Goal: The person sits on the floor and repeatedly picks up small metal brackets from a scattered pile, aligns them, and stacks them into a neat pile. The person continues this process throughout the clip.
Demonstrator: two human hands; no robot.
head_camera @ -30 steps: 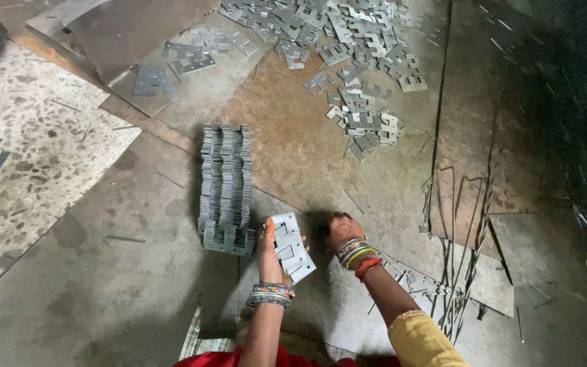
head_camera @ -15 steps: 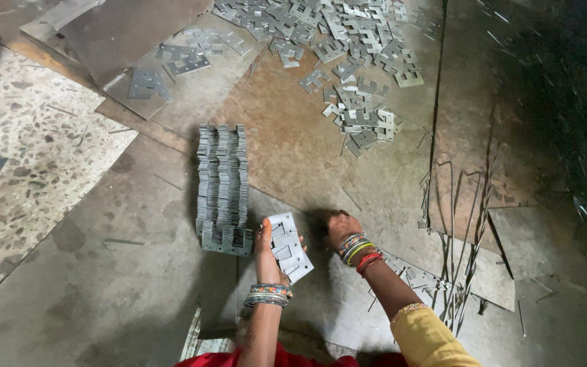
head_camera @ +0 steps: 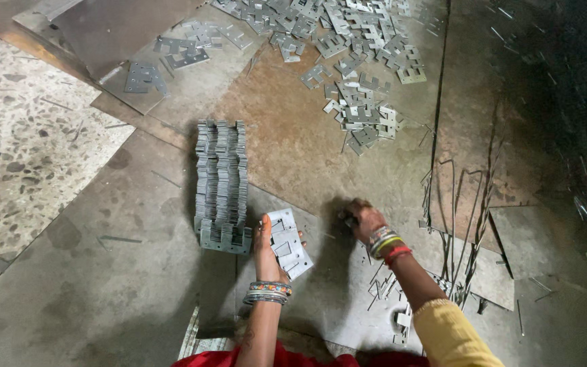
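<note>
My left hand (head_camera: 267,250) grips a small stack of flat, notched metal plates (head_camera: 289,242), held on edge just right of a long row of the same plates (head_camera: 221,182) standing packed together on the floor. My right hand (head_camera: 363,220) reaches down to the metal floor sheet to the right, its fingers curled over a small dark piece; what lies under them I cannot tell. Both wrists wear coloured bangles.
A loose heap of notched plates (head_camera: 351,64) lies scattered at the far side. Thin metal scrap strips (head_camera: 453,224) lie to the right of my right hand. Sheet metal pieces (head_camera: 103,30) rest at the far left beside a speckled stone floor (head_camera: 28,156).
My right hand has shifted slightly right and stays down at the floor sheet. My left hand keeps the plate stack in about the same place.
</note>
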